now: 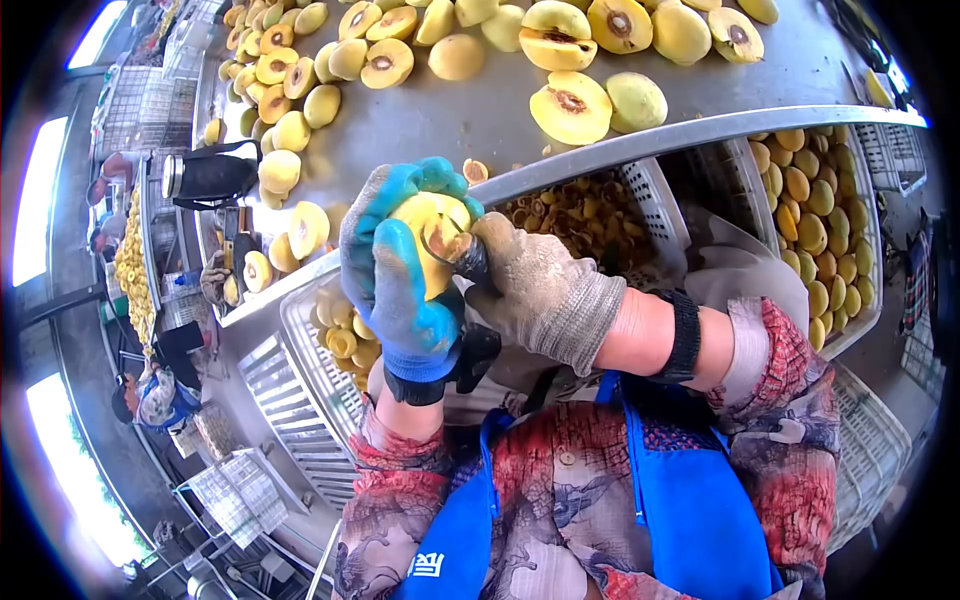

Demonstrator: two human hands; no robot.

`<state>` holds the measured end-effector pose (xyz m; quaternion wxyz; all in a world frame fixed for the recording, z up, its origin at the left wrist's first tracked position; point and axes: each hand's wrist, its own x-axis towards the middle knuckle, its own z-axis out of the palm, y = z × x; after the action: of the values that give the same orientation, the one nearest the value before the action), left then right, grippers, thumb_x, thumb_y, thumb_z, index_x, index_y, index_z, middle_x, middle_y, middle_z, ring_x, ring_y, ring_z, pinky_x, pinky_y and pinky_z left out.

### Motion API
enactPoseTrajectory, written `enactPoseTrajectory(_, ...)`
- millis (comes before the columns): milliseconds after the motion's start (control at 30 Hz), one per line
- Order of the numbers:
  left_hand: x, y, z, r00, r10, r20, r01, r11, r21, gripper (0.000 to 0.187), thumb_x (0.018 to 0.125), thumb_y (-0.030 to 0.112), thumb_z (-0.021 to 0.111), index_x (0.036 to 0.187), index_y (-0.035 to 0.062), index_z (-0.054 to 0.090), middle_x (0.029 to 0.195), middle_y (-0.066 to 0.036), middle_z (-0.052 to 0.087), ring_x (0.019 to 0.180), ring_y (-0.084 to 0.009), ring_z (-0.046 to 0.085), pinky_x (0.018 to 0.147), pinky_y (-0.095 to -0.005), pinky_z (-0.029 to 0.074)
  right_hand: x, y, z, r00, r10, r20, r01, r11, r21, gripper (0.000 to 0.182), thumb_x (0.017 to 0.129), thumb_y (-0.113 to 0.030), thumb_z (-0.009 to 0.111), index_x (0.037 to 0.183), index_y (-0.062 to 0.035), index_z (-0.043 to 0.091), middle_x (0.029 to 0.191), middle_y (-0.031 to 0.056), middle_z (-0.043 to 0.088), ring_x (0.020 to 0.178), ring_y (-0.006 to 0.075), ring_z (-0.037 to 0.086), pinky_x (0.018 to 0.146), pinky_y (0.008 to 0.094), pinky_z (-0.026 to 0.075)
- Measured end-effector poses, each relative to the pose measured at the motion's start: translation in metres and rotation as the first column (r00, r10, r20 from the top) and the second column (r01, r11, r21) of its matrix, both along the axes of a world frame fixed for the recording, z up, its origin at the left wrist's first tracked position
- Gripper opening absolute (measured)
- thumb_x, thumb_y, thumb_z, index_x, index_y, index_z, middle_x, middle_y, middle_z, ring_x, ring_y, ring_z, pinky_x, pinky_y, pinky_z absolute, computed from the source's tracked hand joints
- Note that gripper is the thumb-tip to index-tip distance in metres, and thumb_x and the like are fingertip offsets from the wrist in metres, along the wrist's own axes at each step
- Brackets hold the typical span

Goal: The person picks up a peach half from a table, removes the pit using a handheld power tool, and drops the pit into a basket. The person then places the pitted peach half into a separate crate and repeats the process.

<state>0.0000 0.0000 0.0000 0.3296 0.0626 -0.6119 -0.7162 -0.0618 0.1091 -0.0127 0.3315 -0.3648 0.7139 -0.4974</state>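
I look down from the head camera at two gloved hands working close to my chest. My left hand (400, 275), in a blue-coated glove, has its fingers (395, 300) wrapped tightly around a yellow peach half (425, 225), cut face turned toward my right. My right hand (545, 295), in a grey knit glove, is closed around a small pitting tool (455, 248), whose curved metal loop sits in the peach's pit cavity. Both hands hover just above the near edge of a metal table (480, 105).

On the table lie many halved peaches (570, 105), some cut side up with dark pit hollows, others skin up. Below its edge, a white plastic crate (655, 200) holds brownish pits and scraps, directly behind my hands. To the right, another crate (810, 220) holds small whole yellow fruit. A third crate (330, 335) on the left holds pitted halves. Further left, other workers (150, 395) sit along a neighbouring table.
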Motion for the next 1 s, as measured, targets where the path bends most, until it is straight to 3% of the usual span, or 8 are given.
enactPoseTrajectory(167, 0.001, -0.002, -0.004, 0.999, 0.006, 0.038, -0.004, 0.999, -0.049, 0.031, 0.092, 0.014, 0.048, 0.119, -0.0023, 0.049, 0.107, -0.021, 0.059, 0.090, -0.0255, 0.060, 0.079, -0.0370, 0.051, -0.001, -0.001, 0.001, 0.996, -0.006, 0.094, 0.002, 0.999, 0.038, 0.046, 0.078, -0.020, 0.063, 0.115, -0.0042, 0.041, 0.084, 0.0237, 0.062, 0.079, 0.0434, 0.061, 0.068, 0.0477, 0.050)
enactPoseTrajectory(367, 0.002, -0.009, -0.001, 0.985, -0.105, 0.135, 0.093, 0.991, 0.092, 0.032, 0.090, 0.016, 0.051, 0.115, -0.0053, 0.051, 0.104, -0.020, 0.060, 0.088, -0.0247, 0.060, 0.078, -0.0365, 0.051, -0.004, 0.001, 0.012, 0.964, 0.084, 0.254, -0.129, 0.978, 0.165, 0.053, 0.077, -0.027, 0.066, 0.119, -0.0033, 0.043, 0.086, 0.0216, 0.064, 0.086, 0.0403, 0.062, 0.074, 0.0430, 0.050)
enactPoseTrajectory(467, 0.003, -0.012, -0.004, 0.971, -0.095, 0.218, 0.092, 0.995, 0.026, 0.037, 0.089, 0.027, 0.052, 0.109, -0.0047, 0.055, 0.099, -0.022, 0.061, 0.084, -0.0301, 0.061, 0.075, -0.0394, 0.051, 0.005, 0.002, 0.002, 0.980, 0.057, 0.190, -0.097, 0.974, 0.207, 0.056, 0.077, -0.027, 0.066, 0.120, -0.0024, 0.042, 0.078, 0.0189, 0.064, 0.076, 0.0340, 0.066, 0.067, 0.0393, 0.053)
enactPoseTrajectory(567, 0.001, -0.034, -0.001, 0.878, -0.363, 0.311, 0.354, 0.931, 0.088, 0.039, 0.085, 0.026, 0.056, 0.107, -0.0061, 0.056, 0.096, -0.023, 0.062, 0.083, -0.0306, 0.062, 0.076, -0.0386, 0.051, -0.013, 0.010, 0.029, 0.798, 0.143, 0.586, -0.320, 0.924, 0.211, 0.054, 0.076, -0.023, 0.066, 0.120, -0.0026, 0.042, 0.069, 0.0143, 0.063, 0.058, 0.0247, 0.065, 0.051, 0.0343, 0.053)
enactPoseTrajectory(600, -0.001, -0.029, 0.006, 0.872, -0.378, 0.312, 0.319, 0.921, 0.224, 0.027, 0.084, 0.017, 0.061, 0.099, -0.0045, 0.060, 0.093, -0.017, 0.065, 0.082, -0.0218, 0.063, 0.077, -0.0325, 0.051, -0.006, 0.010, 0.020, 0.809, 0.111, 0.577, -0.272, 0.941, 0.201, 0.053, 0.076, -0.021, 0.066, 0.119, -0.0026, 0.042, 0.065, 0.0119, 0.061, 0.051, 0.0210, 0.062, 0.042, 0.0314, 0.049)
enactPoseTrajectory(733, -0.002, -0.025, -0.002, 0.860, -0.349, 0.371, 0.275, 0.931, 0.240, 0.029, 0.084, 0.018, 0.061, 0.103, -0.0039, 0.059, 0.095, -0.017, 0.064, 0.082, -0.0208, 0.062, 0.076, -0.0307, 0.052, 0.003, 0.009, 0.004, 0.875, 0.051, 0.481, -0.167, 0.965, 0.203, 0.051, 0.074, -0.016, 0.066, 0.117, -0.0025, 0.042, 0.060, 0.0080, 0.058, 0.040, 0.0171, 0.056, 0.031, 0.0279, 0.042)
enactPoseTrajectory(900, -0.012, -0.014, -0.005, 0.956, -0.162, 0.243, 0.154, 0.987, 0.053, 0.045, 0.090, 0.033, 0.053, 0.112, -0.0060, 0.054, 0.099, -0.020, 0.062, 0.085, -0.0264, 0.063, 0.072, -0.0350, 0.054, -0.019, 0.008, 0.014, 0.687, 0.058, 0.724, -0.259, 0.951, 0.170, 0.052, 0.075, -0.016, 0.066, 0.118, -0.0045, 0.040, 0.059, 0.0069, 0.055, 0.038, 0.0169, 0.054, 0.029, 0.0277, 0.039)
enactPoseTrajectory(1000, -0.009, -0.012, -0.008, 0.931, -0.121, 0.343, 0.105, 0.992, 0.065, 0.042, 0.090, 0.030, 0.056, 0.113, -0.0056, 0.054, 0.101, -0.019, 0.062, 0.087, -0.0243, 0.063, 0.072, -0.0344, 0.055, -0.010, 0.005, 0.012, 0.787, 0.016, 0.617, -0.215, 0.944, 0.251, 0.051, 0.074, -0.014, 0.066, 0.118, -0.0053, 0.040, 0.056, 0.0059, 0.054, 0.038, 0.0163, 0.053, 0.030, 0.0276, 0.040)
